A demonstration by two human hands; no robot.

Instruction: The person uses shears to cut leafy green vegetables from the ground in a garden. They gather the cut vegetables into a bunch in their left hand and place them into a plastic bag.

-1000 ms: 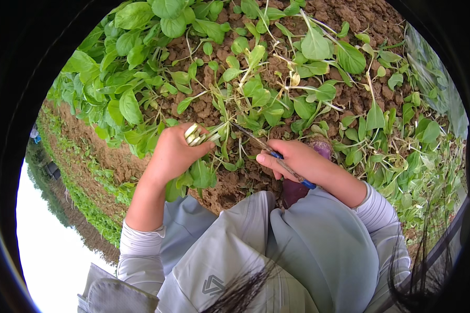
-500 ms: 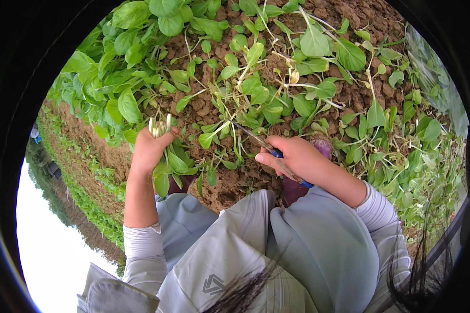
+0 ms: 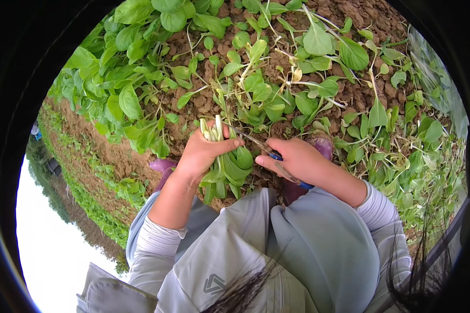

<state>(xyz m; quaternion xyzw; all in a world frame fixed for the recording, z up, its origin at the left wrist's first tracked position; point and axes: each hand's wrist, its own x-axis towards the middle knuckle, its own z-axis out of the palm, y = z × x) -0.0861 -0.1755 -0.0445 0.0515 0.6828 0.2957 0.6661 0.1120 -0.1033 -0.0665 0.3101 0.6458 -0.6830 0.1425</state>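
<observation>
My left hand point(image 3: 201, 151) is closed round a bunch of leafy greens point(image 3: 232, 167). Their pale stem ends point up past the fingers, and the leaves hang below. In my right hand point(image 3: 300, 159) is a slim, soiled metal tool with a blue handle point(image 3: 277, 155). Its thin shaft points up and left, and the tip lies close to the fingers of my left hand; whether they touch I cannot tell. Small leafy plants point(image 3: 258, 91) and loose leaves lie on the soil just beyond both hands.
Dense standing greens point(image 3: 109, 78) fill the far left. Brown, lumpy soil point(image 3: 203, 57) shows between scattered plants. Cut leaves and stems point(image 3: 402, 172) cover the right side, with clear plastic film point(image 3: 438, 73) at the edge. A purple boot point(image 3: 322, 147) stands beside my right hand.
My left hand has moved right with the bunch of greens, from over the left boot to beside the tool's tip. My right hand has hardly moved.
</observation>
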